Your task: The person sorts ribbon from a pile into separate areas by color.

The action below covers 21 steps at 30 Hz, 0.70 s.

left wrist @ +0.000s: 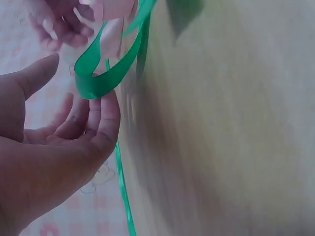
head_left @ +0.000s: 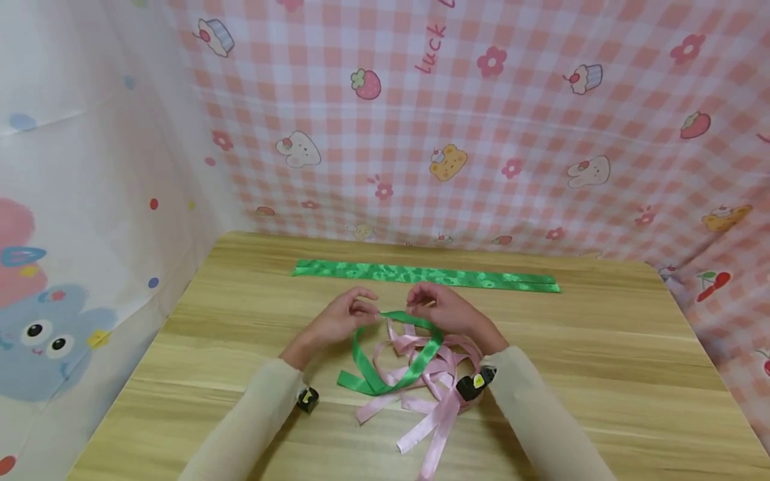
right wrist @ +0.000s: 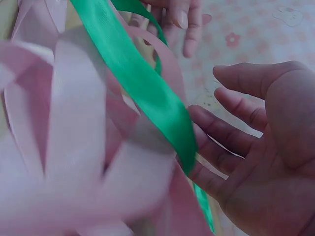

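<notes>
A loop of green ribbon (head_left: 428, 353) lies over a loose tangle of pink ribbon (head_left: 442, 417) in the middle of the table. My left hand (head_left: 339, 319) is at the loop's far left; in the left wrist view its fingertips touch the green ribbon (left wrist: 98, 86) from below, the thumb standing apart. Across from it, my right hand (head_left: 451, 312) is at the loop's far right. Its fingertips touch the edge of the green ribbon (right wrist: 147, 93) in the right wrist view, and its thumb is raised away. Pink ribbon (right wrist: 78, 108) fills much of that view.
Flat green strips (head_left: 421, 275) lie side by side along the back of the wooden table (head_left: 198, 374). A pink checked cloth (head_left: 397, 127) hangs behind it, and a white printed cloth (head_left: 120, 167) hangs at the left. Small black devices are on both wrists.
</notes>
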Motion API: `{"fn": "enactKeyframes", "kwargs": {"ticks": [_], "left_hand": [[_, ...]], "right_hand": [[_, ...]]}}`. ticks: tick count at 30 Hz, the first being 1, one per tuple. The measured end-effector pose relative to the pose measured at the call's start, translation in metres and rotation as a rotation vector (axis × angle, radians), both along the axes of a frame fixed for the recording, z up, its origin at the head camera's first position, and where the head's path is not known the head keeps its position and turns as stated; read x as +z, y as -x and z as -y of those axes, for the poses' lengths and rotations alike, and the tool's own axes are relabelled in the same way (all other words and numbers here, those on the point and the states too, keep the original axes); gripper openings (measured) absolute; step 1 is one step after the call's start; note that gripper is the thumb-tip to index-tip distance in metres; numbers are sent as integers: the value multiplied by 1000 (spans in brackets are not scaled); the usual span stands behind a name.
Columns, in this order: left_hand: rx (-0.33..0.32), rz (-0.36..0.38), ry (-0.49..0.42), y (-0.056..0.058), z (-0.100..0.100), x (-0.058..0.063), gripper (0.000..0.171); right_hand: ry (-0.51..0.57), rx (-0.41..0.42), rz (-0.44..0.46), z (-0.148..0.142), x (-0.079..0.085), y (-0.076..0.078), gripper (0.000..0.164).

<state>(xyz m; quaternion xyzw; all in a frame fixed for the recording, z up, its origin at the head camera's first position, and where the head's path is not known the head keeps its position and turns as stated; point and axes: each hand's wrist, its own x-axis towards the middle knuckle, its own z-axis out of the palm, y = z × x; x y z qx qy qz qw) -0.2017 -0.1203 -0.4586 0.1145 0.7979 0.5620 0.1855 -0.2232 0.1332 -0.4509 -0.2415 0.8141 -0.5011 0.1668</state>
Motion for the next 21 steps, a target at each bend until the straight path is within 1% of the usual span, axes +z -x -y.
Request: {"fn": "enactKeyframes", "kwargs": {"ticks": [5, 9, 12, 16, 18, 19, 21], "left_hand": [[1, -9, -7, -4, -5, -2, 46], [-17, -6, 6, -6, -6, -2, 47], [-45, -16, -29, -7, -8, -1, 46], [-94, -52, -105, -10, -11, 6, 44], [-110, -61, -135, -13, -11, 12, 42], [-115, -65, -145, -15, -11, 15, 41], [-133, -63, -179, -19, -10, 21, 40]], "right_hand": [[39, -9, 105, 13, -7, -1, 18], [34, 17, 158, 20, -11, -4, 22], [20, 19, 172, 23, -12, -6, 24], [42, 21, 183, 23, -8, -9, 24], [64, 54, 179, 22, -3, -11, 25], [85, 80, 192, 21, -1, -12, 28], [131, 158, 231, 19, 5, -16, 38]]}}
